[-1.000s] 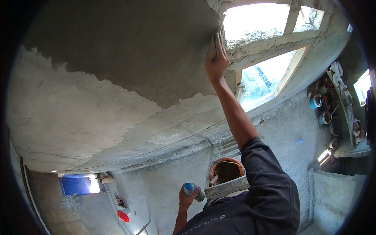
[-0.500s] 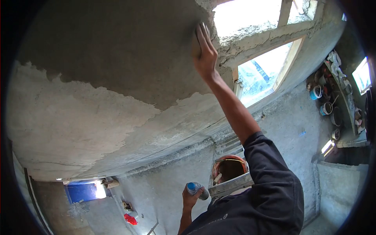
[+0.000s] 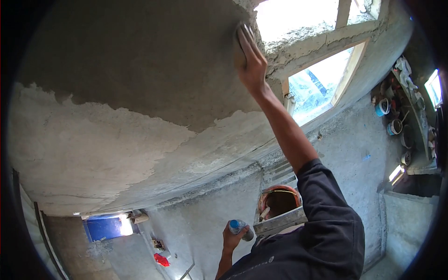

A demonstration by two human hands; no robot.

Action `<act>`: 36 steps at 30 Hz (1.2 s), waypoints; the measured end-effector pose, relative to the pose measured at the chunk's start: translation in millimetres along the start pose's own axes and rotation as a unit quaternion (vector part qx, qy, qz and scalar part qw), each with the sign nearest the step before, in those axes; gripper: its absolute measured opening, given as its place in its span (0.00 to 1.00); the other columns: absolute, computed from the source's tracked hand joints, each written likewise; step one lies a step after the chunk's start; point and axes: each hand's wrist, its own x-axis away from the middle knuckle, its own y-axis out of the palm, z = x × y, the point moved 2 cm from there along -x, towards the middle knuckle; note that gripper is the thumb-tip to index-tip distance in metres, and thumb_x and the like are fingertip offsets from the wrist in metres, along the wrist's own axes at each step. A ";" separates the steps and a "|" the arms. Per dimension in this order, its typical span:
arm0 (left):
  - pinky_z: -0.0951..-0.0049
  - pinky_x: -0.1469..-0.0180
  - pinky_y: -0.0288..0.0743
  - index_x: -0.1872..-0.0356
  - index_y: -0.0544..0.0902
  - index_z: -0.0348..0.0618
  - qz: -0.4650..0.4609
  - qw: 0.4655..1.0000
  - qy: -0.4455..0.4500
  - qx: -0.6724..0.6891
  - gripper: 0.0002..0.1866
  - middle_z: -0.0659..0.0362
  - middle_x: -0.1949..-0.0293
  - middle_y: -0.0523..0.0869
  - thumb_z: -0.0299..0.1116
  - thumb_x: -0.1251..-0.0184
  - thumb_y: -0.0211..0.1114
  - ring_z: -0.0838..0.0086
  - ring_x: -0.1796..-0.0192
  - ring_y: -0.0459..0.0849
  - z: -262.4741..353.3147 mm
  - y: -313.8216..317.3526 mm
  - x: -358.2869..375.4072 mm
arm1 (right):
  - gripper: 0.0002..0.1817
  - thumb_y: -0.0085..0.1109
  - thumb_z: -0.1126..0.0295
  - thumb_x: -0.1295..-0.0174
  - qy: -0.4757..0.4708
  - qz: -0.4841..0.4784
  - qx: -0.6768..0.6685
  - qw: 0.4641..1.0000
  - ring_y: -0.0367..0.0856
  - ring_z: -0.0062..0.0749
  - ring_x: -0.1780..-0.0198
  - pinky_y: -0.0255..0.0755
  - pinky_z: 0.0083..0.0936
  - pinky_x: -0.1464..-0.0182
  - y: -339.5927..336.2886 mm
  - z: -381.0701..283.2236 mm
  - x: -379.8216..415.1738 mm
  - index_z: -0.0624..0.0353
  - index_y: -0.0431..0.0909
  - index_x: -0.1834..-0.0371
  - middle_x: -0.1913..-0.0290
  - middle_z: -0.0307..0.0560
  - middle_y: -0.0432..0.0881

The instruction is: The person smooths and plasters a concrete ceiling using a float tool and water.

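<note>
My right hand (image 3: 252,60) is raised against the dark, damp plaster (image 3: 154,60) on the wall, beside the rough edge of the window opening. Its fingers are pressed together around something flat against the plaster, mostly hidden by the hand. Low in the view, my left hand (image 3: 229,240) grips a clear plastic bottle (image 3: 242,228) with a blue cap, its lower part dark. Below the damp patch runs a paler, dry stretch of wall (image 3: 107,144) with a ragged border.
An orange-rimmed bucket (image 3: 265,196) stands by wooden planks (image 3: 282,220) close to my body. Window frames (image 3: 347,77) open at upper right. Several buckets (image 3: 395,127) sit by a ledge at far right. A red object (image 3: 162,260) and a blue panel (image 3: 103,227) are at lower left.
My right hand has shifted slightly up the plaster, near the window edge. The whole view has slid a little to the right. My left hand still holds the bottle.
</note>
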 end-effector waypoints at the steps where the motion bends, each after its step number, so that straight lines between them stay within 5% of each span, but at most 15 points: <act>1: 0.71 0.61 0.77 0.66 0.79 0.41 -0.001 1.000 0.001 0.005 0.19 0.59 0.70 0.86 0.41 0.50 0.77 0.75 0.66 0.83 1.1 0.6 0.5 | 0.31 0.57 0.85 0.53 -0.004 -0.016 0.018 1.000 0.64 0.50 0.32 0.61 0.43 0.31 7.0 1.8 -9.1 0.62 0.72 0.39 0.35 0.55 0.70; 6: 0.71 0.60 0.77 0.65 0.79 0.40 -0.008 1.000 0.006 0.010 0.19 0.59 0.69 0.86 0.40 0.50 0.77 0.76 0.66 0.83 11.9 1.7 -2.6 | 0.33 0.55 0.87 0.53 -0.045 -0.114 0.008 0.992 0.66 0.51 0.33 0.64 0.42 0.32 10.7 -4.3 50.1 0.62 0.70 0.37 0.36 0.56 0.70; 9: 0.71 0.60 0.77 0.65 0.79 0.40 -0.001 1.000 0.007 -0.008 0.19 0.59 0.69 0.86 0.39 0.50 0.77 0.76 0.65 0.83 8.1 5.5 -2.9 | 0.33 0.54 0.87 0.52 0.013 -0.215 -0.039 0.976 0.66 0.51 0.33 0.65 0.41 0.33 -0.1 -7.5 67.8 0.59 0.71 0.38 0.35 0.55 0.70; 11: 0.71 0.60 0.77 0.64 0.79 0.40 0.003 1.000 0.002 -0.009 0.19 0.59 0.69 0.85 0.39 0.50 0.77 0.77 0.65 0.83 6.6 5.1 0.3 | 0.33 0.55 0.86 0.51 -0.008 -0.058 -0.005 0.998 0.66 0.49 0.33 0.66 0.40 0.33 -8.9 -8.6 38.2 0.57 0.71 0.37 0.35 0.53 0.71; 15: 0.71 0.60 0.77 0.65 0.79 0.41 -0.014 1.000 -0.006 0.002 0.19 0.59 0.69 0.85 0.39 0.50 0.77 0.77 0.65 0.82 1.9 3.7 0.9 | 0.32 0.54 0.85 0.50 0.025 0.014 -0.003 1.000 0.66 0.47 0.32 0.67 0.40 0.34 0.8 -4.9 -18.2 0.57 0.71 0.37 0.35 0.52 0.70; 17: 0.71 0.60 0.77 0.65 0.79 0.41 -0.011 1.000 0.004 0.002 0.19 0.59 0.69 0.85 0.39 0.50 0.77 0.77 0.65 0.82 1.3 6.4 1.4 | 0.28 0.53 0.88 0.51 -0.054 -0.041 0.058 0.996 0.70 0.44 0.35 0.69 0.35 0.35 19.5 8.6 0.7 0.60 0.75 0.42 0.36 0.52 0.72; 21: 0.71 0.60 0.77 0.65 0.79 0.41 -0.015 1.000 0.002 -0.018 0.19 0.59 0.69 0.85 0.39 0.50 0.78 0.78 0.65 0.82 11.1 4.5 -0.3 | 0.30 0.61 0.84 0.52 -0.058 -0.259 -0.012 0.964 0.67 0.47 0.33 0.67 0.39 0.34 17.1 11.3 104.9 0.59 0.74 0.41 0.35 0.53 0.70; 24: 0.71 0.60 0.77 0.65 0.78 0.41 -0.007 1.000 -0.003 -0.030 0.19 0.59 0.69 0.85 0.39 0.50 0.77 0.78 0.66 0.82 9.3 4.4 -1.0 | 0.28 0.60 0.84 0.51 -0.010 -0.201 -0.022 0.979 0.68 0.47 0.34 0.66 0.38 0.33 -4.8 7.3 114.0 0.61 0.75 0.42 0.36 0.55 0.72; 28: 0.71 0.61 0.77 0.65 0.78 0.41 -0.018 0.999 -0.003 0.026 0.19 0.59 0.69 0.85 0.40 0.49 0.77 0.76 0.66 0.82 -0.6 8.7 0.4 | 0.32 0.55 0.89 0.56 -0.014 -0.011 0.021 1.000 0.66 0.51 0.33 0.64 0.37 0.32 -14.5 1.6 12.0 0.64 0.74 0.42 0.37 0.59 0.71; 30: 0.71 0.61 0.77 0.65 0.78 0.40 -0.016 1.000 0.005 0.021 0.19 0.59 0.69 0.85 0.41 0.49 0.77 0.76 0.66 0.82 0.2 8.3 1.9 | 0.27 0.51 0.86 0.47 -0.009 0.029 0.028 0.999 0.71 0.49 0.36 0.66 0.35 0.33 -10.0 6.1 -23.5 0.61 0.74 0.41 0.39 0.55 0.74; 36: 0.72 0.61 0.76 0.65 0.79 0.40 -0.018 1.000 0.006 0.002 0.19 0.59 0.70 0.85 0.41 0.49 0.77 0.76 0.67 0.82 6.1 7.2 -1.2 | 0.32 0.54 0.88 0.50 0.011 -0.063 0.159 0.985 0.66 0.50 0.33 0.66 0.38 0.33 -4.2 19.6 49.3 0.58 0.72 0.38 0.35 0.54 0.70</act>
